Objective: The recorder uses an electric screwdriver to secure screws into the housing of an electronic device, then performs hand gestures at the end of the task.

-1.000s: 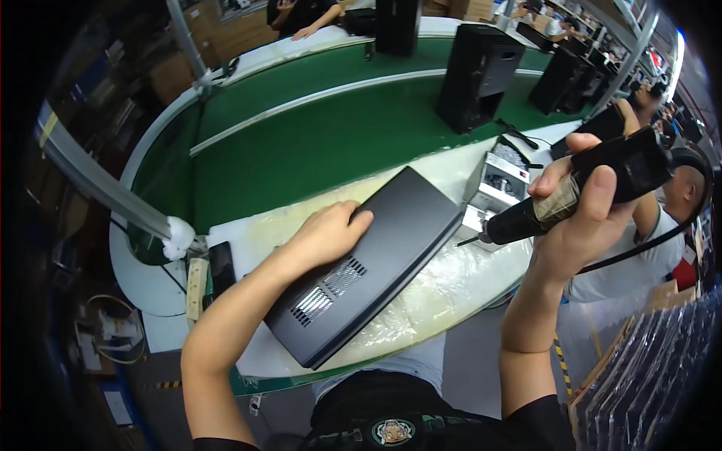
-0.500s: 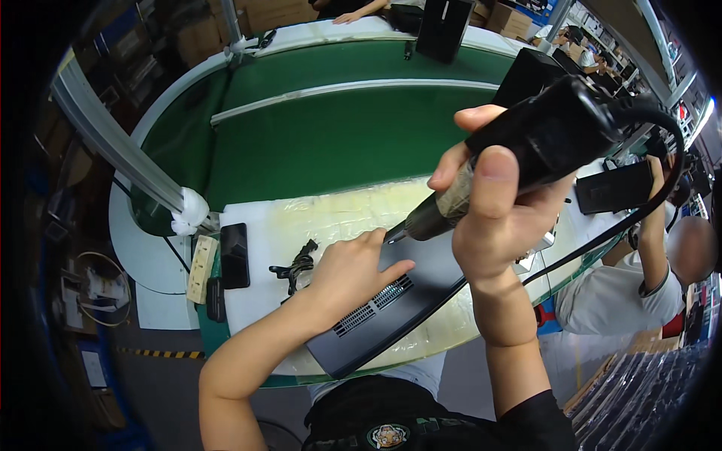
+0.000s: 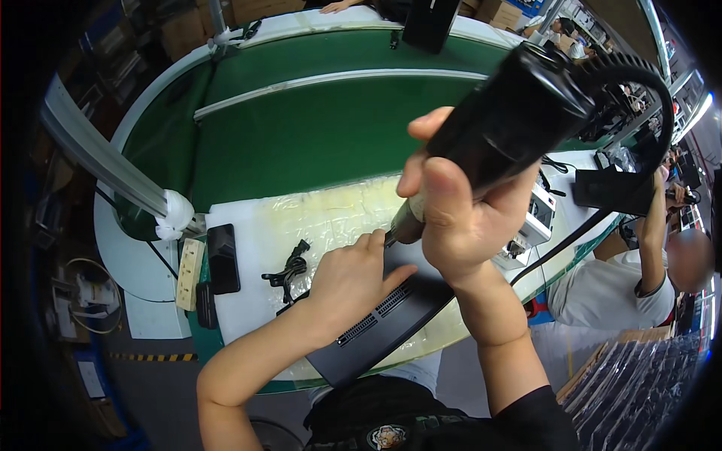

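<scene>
Since 1 s ago the R hand (image 3: 474, 218) and its elec. screwdriver (image 3: 511, 120) are moving in from the right side to above the dark vented box (image 3: 395, 312); the L hand (image 3: 350, 279) is shifting to the box's far long edge. Vs 0.5 s ago, the driver's back end is sitting a bit higher in view.

R hand is gripping the driver, fingers wrapped round, thumb pressing along the near side; tip is pointing down-left. L hand is lying palm down on the box, thumb spreading away from the fingers, fingertips resting just beside the driver tip. Can't tell if tip is touching box, or if fingertips are pinching anything small.

Box is lying at a slant on the plastic-covered bench (image 3: 331, 214), near-L corner reaching approx. the bench's near edge, by the person's waist. Black cord bundle (image 3: 293, 270) is lying near the L wrist, off the box's far edge. Bare plastic is running betw. cords and green belt (image 3: 323, 128), leaving room on the far side. To the R, metal-faced units (image 3: 538, 214) are standing near the R wrist, limiting that side; driver cable (image 3: 668, 120) is looping down past them.
</scene>
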`<act>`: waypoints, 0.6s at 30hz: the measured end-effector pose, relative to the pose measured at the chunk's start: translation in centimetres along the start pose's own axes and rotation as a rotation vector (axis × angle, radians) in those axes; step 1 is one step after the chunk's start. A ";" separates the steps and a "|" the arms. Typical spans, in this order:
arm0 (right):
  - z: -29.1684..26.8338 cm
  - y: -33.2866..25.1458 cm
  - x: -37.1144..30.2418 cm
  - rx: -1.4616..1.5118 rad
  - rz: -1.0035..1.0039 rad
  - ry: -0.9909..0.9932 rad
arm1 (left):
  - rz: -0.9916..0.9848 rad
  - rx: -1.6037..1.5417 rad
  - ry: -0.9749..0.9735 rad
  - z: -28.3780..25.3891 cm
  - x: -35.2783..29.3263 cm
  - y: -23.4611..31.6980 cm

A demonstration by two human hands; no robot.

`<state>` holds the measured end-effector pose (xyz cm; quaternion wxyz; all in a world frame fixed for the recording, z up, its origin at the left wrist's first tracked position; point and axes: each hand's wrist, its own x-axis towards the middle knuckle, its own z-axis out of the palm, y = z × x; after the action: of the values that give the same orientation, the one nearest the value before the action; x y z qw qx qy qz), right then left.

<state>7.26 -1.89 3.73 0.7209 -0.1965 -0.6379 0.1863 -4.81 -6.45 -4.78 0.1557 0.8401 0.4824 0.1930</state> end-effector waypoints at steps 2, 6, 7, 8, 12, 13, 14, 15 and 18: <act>0.3 0.1 0.1 -0.001 0.015 -0.015 | -0.008 -0.002 -0.009 -0.2 0.0 0.1; 0.2 0.3 0.0 -0.004 0.029 -0.032 | -0.015 -0.016 -0.003 -0.2 0.1 0.1; 0.2 0.3 0.0 -0.005 0.026 -0.036 | -0.017 -0.009 -0.004 -0.1 0.0 0.1; 0.4 0.1 -0.1 -0.003 0.021 -0.032 | -0.017 -0.002 -0.006 -0.1 0.0 0.1; 0.4 -0.5 0.7 0.009 0.080 -0.010 | -0.020 0.021 0.024 -0.6 -0.4 0.3; -0.4 -1.2 1.5 -0.003 0.070 0.016 | 0.031 0.043 0.099 -0.8 -1.0 0.0; -1.2 -1.5 2.4 -0.017 -0.170 0.107 | 0.084 0.060 0.172 -1.0 -1.4 -0.3; -4.0 -3.4 3.0 -0.178 -0.109 0.075 | 0.105 0.060 0.282 -1.5 -2.1 -0.6; -11.2 -6.1 2.3 -0.328 -0.219 0.301 | -0.104 -0.198 0.602 -2.5 -6.3 -0.8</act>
<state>18.72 -6.42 7.59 0.7823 -0.2661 -0.5625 -0.0302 -9.52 -11.34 -4.05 0.0965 0.7001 0.5282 0.4707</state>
